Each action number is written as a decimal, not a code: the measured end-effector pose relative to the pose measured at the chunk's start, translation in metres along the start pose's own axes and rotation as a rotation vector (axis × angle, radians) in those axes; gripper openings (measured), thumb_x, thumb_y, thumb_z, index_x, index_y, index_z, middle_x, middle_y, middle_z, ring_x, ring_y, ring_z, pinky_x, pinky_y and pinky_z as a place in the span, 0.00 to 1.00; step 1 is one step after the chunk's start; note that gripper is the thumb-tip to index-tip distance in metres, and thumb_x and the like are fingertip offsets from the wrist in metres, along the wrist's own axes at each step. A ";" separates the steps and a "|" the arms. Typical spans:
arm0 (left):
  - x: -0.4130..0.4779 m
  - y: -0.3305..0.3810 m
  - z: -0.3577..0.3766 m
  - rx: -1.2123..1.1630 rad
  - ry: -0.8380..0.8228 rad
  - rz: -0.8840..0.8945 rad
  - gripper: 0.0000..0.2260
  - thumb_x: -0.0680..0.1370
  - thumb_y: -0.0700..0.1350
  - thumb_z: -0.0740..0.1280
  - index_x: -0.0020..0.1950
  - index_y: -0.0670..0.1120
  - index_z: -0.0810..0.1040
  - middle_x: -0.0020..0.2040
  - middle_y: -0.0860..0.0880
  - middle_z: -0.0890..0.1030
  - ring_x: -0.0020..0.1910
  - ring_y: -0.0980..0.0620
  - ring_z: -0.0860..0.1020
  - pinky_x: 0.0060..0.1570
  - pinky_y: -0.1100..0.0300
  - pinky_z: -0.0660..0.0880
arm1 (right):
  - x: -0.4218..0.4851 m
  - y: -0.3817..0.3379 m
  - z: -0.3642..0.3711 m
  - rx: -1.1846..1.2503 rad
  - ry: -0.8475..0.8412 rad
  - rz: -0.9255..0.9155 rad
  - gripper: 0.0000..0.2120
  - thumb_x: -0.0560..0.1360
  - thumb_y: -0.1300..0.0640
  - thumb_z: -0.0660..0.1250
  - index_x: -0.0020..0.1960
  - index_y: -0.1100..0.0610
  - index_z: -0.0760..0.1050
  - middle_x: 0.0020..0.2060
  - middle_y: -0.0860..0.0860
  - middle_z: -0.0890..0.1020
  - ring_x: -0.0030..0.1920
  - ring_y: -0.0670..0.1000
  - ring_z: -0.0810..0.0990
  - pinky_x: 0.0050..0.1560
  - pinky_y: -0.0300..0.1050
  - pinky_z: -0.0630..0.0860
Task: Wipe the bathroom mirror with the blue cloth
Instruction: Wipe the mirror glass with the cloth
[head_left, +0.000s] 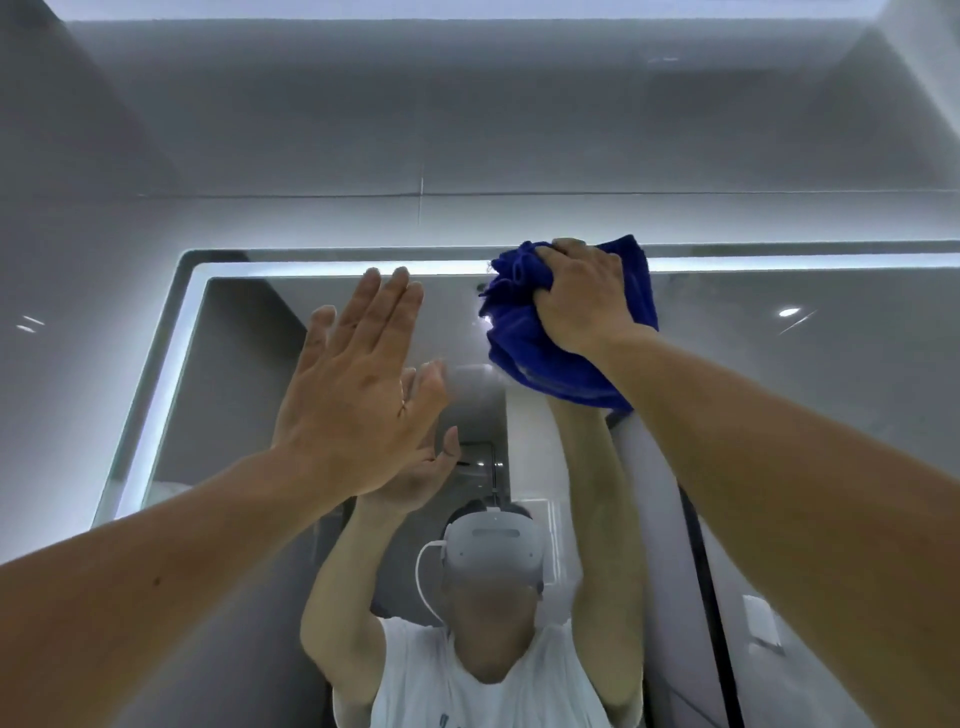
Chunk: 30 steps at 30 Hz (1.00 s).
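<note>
Up top, blue cloth (524, 332) bunched under right-hand fingers (558, 254)

hands: 2 — left hand (358, 400), right hand (582, 296) | cloth (524, 353): 1, blue | mirror (831, 415): 1, with lit border strip | reflected person in mirror: 1, with headset (493, 545): 1 | ceiling light spots reflected at right of mirror: 1 | wall tile seams above mirror: 2
</note>
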<state>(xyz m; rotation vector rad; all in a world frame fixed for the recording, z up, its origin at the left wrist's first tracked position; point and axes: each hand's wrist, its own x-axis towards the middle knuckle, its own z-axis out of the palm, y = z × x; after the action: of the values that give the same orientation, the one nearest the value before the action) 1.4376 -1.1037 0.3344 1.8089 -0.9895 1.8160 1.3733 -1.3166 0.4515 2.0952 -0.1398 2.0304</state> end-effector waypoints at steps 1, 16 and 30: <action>0.000 -0.001 -0.002 0.005 0.005 0.006 0.35 0.76 0.63 0.39 0.80 0.50 0.44 0.80 0.55 0.42 0.76 0.60 0.35 0.77 0.52 0.38 | 0.003 -0.011 0.004 -0.007 -0.005 -0.017 0.19 0.78 0.56 0.57 0.69 0.54 0.70 0.67 0.52 0.71 0.66 0.57 0.68 0.67 0.51 0.57; -0.016 0.013 -0.005 -0.056 -0.023 0.000 0.35 0.74 0.61 0.39 0.80 0.48 0.46 0.80 0.53 0.44 0.77 0.59 0.37 0.77 0.51 0.39 | -0.162 0.046 -0.032 -0.064 -0.431 -0.571 0.24 0.78 0.52 0.61 0.74 0.49 0.64 0.74 0.47 0.64 0.75 0.49 0.59 0.75 0.49 0.50; -0.029 0.005 0.006 -0.031 -0.014 -0.025 0.33 0.77 0.61 0.40 0.80 0.50 0.47 0.80 0.54 0.45 0.77 0.59 0.38 0.76 0.55 0.38 | -0.038 -0.046 0.012 -0.004 -0.166 -0.207 0.24 0.78 0.56 0.57 0.74 0.52 0.62 0.74 0.51 0.63 0.74 0.55 0.57 0.72 0.53 0.47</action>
<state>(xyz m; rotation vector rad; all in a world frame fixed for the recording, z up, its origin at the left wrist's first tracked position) 1.4405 -1.1056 0.3041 1.8100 -0.9911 1.7656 1.3935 -1.2776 0.4096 2.1739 0.0449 1.7376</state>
